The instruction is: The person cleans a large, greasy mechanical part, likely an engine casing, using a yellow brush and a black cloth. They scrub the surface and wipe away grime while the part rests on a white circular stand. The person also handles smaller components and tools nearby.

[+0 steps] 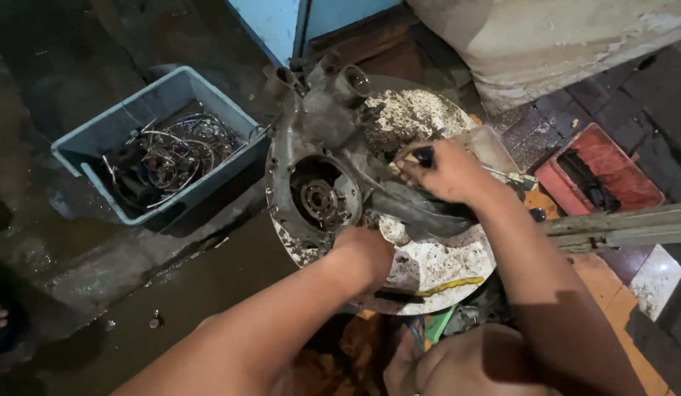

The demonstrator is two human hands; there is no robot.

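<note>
Head cam looking straight down: left hand (364, 253) is curled shut and planted on the lower edge of a grimy metal engine casing (318, 158), gripping its rim right below the round opening where a small toothed hub (320, 199) sits. Right hand (447, 172) is closed around a dark-handled tool (423, 155), probably a brush or scraper, hard to say since the fingers hide most of it, and it's pressed against the casing's right side near a dark curved cover.

Casing sits tilted on a round tray (436, 271) that's caked in pale crusty gunk, with a yellow strip (452, 284) lying on its near edge. A screwdriver (510, 176) rests just past the right hand, on the tray's far-right side.

Off to the left, well apart from the hands, a blue plastic bin (153, 103) holds a tangle of wire rings and dark parts. Over on the right, a red tray (601, 176) sits on the tiled floor. Wet dark concrete runs under the left forearm.
</note>
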